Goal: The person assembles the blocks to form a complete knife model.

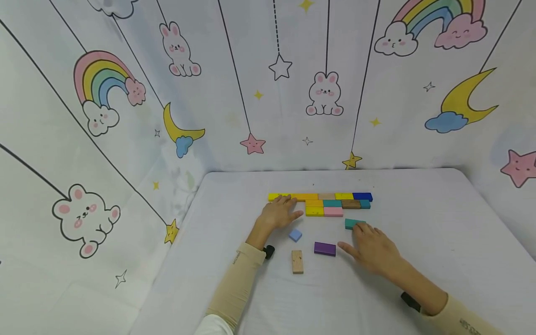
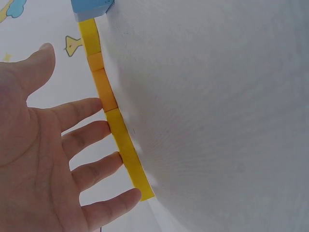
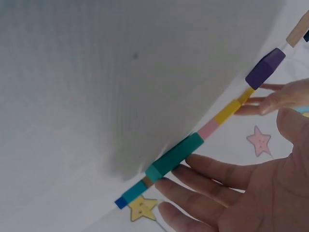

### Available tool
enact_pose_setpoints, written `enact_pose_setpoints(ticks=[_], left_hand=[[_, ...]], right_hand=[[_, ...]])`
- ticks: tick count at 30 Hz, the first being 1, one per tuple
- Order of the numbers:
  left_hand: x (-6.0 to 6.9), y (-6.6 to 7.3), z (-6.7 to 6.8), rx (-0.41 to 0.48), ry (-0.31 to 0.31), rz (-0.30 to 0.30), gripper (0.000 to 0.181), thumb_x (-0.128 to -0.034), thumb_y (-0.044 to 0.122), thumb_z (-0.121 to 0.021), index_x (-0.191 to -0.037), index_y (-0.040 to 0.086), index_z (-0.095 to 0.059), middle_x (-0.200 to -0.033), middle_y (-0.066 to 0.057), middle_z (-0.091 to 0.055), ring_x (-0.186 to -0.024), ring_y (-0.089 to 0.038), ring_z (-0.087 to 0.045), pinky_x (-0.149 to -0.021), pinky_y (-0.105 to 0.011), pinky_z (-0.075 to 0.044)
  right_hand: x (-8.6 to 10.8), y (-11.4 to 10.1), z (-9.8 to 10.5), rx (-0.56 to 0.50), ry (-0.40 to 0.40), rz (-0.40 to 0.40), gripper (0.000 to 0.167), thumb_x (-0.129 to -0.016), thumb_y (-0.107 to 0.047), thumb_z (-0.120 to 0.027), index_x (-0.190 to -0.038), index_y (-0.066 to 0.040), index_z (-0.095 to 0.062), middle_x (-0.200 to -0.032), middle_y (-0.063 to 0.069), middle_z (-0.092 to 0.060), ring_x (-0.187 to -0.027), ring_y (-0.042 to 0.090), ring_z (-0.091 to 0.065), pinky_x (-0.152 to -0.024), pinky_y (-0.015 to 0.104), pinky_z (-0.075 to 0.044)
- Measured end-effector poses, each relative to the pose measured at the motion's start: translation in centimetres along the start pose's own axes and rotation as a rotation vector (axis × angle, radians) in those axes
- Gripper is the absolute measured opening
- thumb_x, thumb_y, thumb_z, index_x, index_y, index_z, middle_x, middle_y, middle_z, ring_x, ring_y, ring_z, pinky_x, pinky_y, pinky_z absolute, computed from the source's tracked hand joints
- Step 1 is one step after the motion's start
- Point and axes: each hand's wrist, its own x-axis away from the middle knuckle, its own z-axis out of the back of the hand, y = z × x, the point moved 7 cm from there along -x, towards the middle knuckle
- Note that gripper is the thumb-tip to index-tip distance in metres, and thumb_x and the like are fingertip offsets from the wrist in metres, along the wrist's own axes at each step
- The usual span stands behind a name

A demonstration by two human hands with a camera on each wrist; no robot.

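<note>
On a white table, coloured wooden blocks lie flat in three adjoining rows. The far row runs yellow [image 1: 274,196], orange [image 1: 307,197], pale wood, yellow, dark blue [image 1: 362,197]. Orange, teal and brown [image 1: 351,204] blocks form the middle row; a yellow [image 1: 314,211] and a pink block [image 1: 333,212] form the near one. My left hand [image 1: 275,215], fingers spread, touches the far row's left part with its fingertips, as the left wrist view shows. Just before the rows, my right hand [image 1: 377,249] rests extended fingertips at a separate teal block [image 1: 351,224], its thumb held apart near a purple block [image 1: 324,249].
Between the arms lie a light blue block [image 1: 295,235] and a pale wood block [image 1: 297,262], both loose and nearer than the rows. A white cloth backdrop [image 1: 226,93] with rabbits, stars and rainbows rises behind the table's far edge and along its sides.
</note>
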Motion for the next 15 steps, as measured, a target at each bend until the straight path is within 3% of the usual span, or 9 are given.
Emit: enact_pose_setpoints(ticks=[15], left_hand=[[0.0,0.1,0.0,-0.023,0.001,-0.012,0.072,-0.1064,0.066,-0.037,-0.164,0.023,-0.036,-0.171,-0.002,-0.031,-0.157,-0.030,-0.027,-0.124,-0.054,-0.032]], right_hand=[[-1.2,1.4,0.0,-0.050,0.010,0.025,0.073,-0.100,-0.051,-0.066,-0.137,0.010,-0.057,-0.138,0.031,-0.057,-0.123,0.048,-0.060,-0.104,0.062,-0.050]])
